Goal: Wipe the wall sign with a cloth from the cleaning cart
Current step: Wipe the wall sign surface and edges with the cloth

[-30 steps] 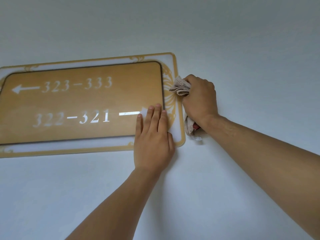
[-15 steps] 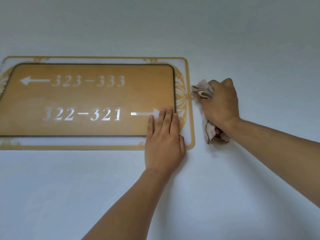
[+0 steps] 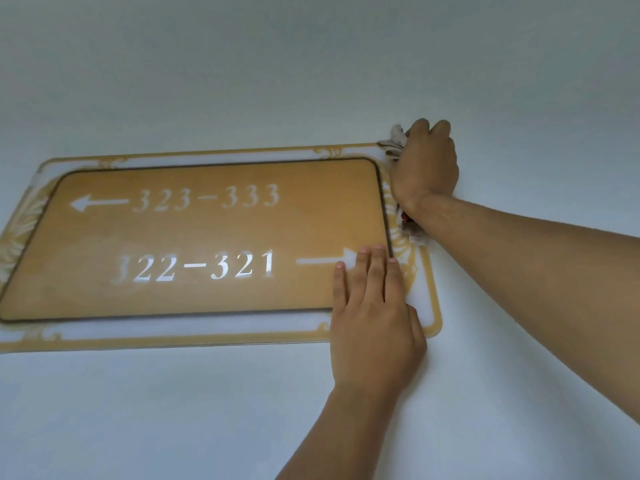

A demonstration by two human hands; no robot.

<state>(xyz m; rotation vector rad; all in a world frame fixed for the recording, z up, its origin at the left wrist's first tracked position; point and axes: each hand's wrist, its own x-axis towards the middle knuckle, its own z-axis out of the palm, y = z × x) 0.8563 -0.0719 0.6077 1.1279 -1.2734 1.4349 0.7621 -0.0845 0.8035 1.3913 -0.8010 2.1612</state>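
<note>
We count one wall sign (image 3: 214,233), one cloth (image 3: 393,143) and two bare hands against a plain pale wall (image 3: 311,64). The sign is a gold panel inside a pale border with gold scrollwork; it carries two lines of numbers, 323–333 with an arrow pointing left and 322–321 with an arrow pointing right.

Our left hand (image 3: 375,320) lies flat on the sign's lower right corner, its fingers (image 3: 375,268) straight and close together, the tips over the head of the right-pointing arrow.

Our right hand (image 3: 426,164) is curled tight around the bunched beige cloth at the sign's upper right corner. A wad of it sticks out past the knuckles onto the top border, and a tail with a red mark hangs out below the wrist, over the right border.

Half a second ago this hand and cloth were on the bare wall just beside the sign's right edge, about level with its middle. Now they have climbed to the top corner and overlap the border. The left hand has kept its place.
</note>
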